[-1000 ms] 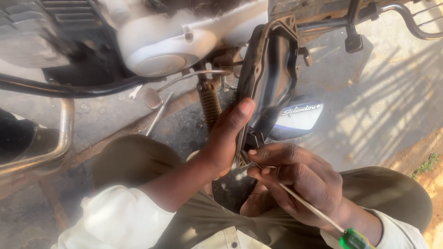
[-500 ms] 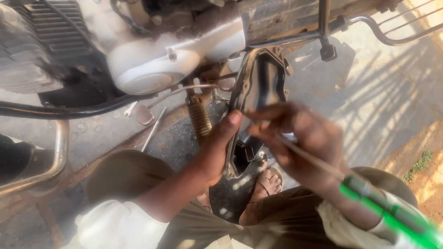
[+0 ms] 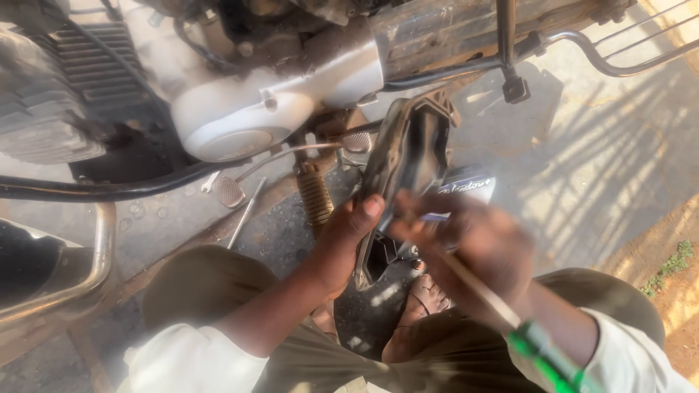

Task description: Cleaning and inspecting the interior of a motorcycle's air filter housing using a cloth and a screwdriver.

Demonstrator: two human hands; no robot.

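black plastic: the dark motorcycle side cover stands on edge, tilted, between the engine and the person's knees, its hollow inner side turned to the camera
left hand: the left hand is closed on the cover's lower left edge, thumb up along the rim, bracing it
right hand: the right hand is blurred, fingers wrapped round the shaft of a green-handled screwdriver; the tip seems to meet the cover just beside the left thumb, though blur hides the exact contact
doing it well: as I judge it, the tip should sit square before any force goes in, the left hand pressing back against the push so the cover does not twist or skid
edges: the footrest peg and the brake pedal stand just left of the cover; the white engine casing hangs above
open room: the sunlit concrete to the right gives the screwdriver arm its freest swing; a sandalled foot lies directly under the work, so a slip downward is the risk
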